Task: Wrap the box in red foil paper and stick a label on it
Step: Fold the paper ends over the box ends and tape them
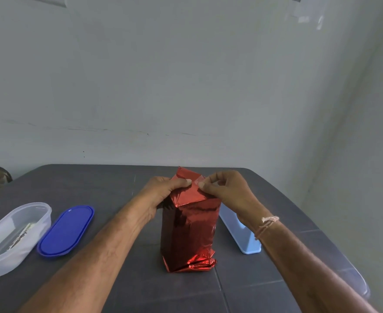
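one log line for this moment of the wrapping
step: closing top | wrapped box: upright on table | left hand: grips its top | right hand: pinches top flap | label: not seen

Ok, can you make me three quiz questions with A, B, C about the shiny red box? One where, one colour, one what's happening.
1. Where is the blue oval plastic lid, compared with the clear oval plastic tub?
A. On it. B. Inside it. C. On the dark table beside it.

2. What colour is the foil paper on the tall upright box?
A. Red. B. Gold. C. Green.

3. What are the left hand and right hand doing?
A. Lying flat on the table. B. Holding the foil at the box's top. C. Lifting the lid.

Answers: C, the lid lies on the table next to the tub; A, the foil shines red; B, both hands grip the folded foil there.
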Available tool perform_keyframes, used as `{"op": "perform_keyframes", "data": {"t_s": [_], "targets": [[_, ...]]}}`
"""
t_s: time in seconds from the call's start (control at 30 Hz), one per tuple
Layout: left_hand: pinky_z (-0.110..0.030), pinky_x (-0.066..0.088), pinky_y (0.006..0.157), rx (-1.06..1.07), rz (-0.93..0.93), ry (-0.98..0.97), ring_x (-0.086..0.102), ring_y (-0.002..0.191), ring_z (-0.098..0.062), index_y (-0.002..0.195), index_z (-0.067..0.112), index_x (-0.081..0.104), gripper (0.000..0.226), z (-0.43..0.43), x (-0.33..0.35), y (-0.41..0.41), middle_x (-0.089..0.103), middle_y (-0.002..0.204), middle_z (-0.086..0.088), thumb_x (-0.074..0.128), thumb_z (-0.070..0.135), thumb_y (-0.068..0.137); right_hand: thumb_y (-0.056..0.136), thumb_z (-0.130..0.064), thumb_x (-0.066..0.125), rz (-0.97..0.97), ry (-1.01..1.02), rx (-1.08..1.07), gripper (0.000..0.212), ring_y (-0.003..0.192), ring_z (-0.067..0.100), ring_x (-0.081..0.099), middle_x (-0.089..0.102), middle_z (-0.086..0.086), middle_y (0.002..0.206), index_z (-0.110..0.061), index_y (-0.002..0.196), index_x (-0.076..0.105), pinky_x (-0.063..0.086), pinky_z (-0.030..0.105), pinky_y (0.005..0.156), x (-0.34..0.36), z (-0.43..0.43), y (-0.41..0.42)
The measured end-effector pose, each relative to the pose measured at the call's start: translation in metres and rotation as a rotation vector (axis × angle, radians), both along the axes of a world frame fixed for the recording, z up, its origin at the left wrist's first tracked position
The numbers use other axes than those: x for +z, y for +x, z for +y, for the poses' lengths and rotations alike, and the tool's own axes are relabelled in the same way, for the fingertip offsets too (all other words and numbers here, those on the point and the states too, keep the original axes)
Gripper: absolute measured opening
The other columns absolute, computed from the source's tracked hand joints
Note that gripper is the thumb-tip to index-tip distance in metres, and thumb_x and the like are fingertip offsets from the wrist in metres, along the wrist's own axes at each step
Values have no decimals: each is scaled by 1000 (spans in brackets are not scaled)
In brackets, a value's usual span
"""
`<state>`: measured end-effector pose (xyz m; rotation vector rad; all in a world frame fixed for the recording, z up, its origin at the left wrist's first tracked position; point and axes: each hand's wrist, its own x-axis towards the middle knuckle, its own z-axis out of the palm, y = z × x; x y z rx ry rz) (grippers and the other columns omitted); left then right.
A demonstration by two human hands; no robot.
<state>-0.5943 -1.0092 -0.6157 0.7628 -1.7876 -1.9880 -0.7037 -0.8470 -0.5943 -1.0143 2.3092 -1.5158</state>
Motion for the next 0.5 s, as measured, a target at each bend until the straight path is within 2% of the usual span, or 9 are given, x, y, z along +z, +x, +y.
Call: {"op": "perform_keyframes", "data": {"t_s": [0.1, 0.2, 0.27, 0.37, 0.43, 0.5], "targets": [[-19, 51, 49, -4, -1, -5, 66, 51, -12, 82, 9, 78, 21, 0, -1, 0, 76, 73, -7, 88, 26, 75, 82, -32, 85, 49, 10, -38, 13, 83, -1, 61, 68, -18, 81, -22, 77, 78, 44, 20, 71, 0, 2, 4], [-19, 51, 48, -5, -5, -6, 67, 52, -13, 85, 8, 78, 24, -1, -1, 0, 77, 73, -7, 88, 28, 75, 81, -34, 85, 85, 40, -70, 14, 83, -6, 59, 66, -19, 88, -22, 80, 78, 45, 22, 72, -1, 2, 5], [-20, 52, 49, 0, -5, -3, 68, 54, -13, 85, 8, 78, 24, -1, -2, 0, 77, 76, -8, 88, 28, 75, 80, -36, 86, 100, 37, -81, 15, 80, -9, 61, 65, -19, 91, -24, 86, 78, 45, 17, 69, -1, 1, 6], [-22, 54, 54, 7, -7, 4, 70, 60, -16, 95, 5, 77, 33, -1, -3, 0, 78, 83, -11, 89, 28, 74, 76, -45, 88, 65, 26, -67, 43, 105, 2, 58, 57, -9, 120, -31, 112, 69, 48, 22, 80, -6, 0, 0], [-25, 55, 59, 16, -14, 5, 70, 66, -18, 102, 2, 77, 44, -1, -4, -1, 79, 86, -11, 90, 30, 72, 75, -44, 89, -34, 13, -43, 57, 111, 14, 58, 53, -3, 125, -31, 121, 59, 51, 25, 79, -7, 0, -3], [-27, 56, 63, 22, -16, 5, 71, 71, -20, 106, 1, 76, 50, -1, -5, -1, 79, 88, -11, 91, 33, 70, 77, -38, 89, -137, -8, -28, 61, 112, 18, 59, 53, -1, 125, -28, 126, 55, 52, 27, 82, -7, -1, -5]]}}
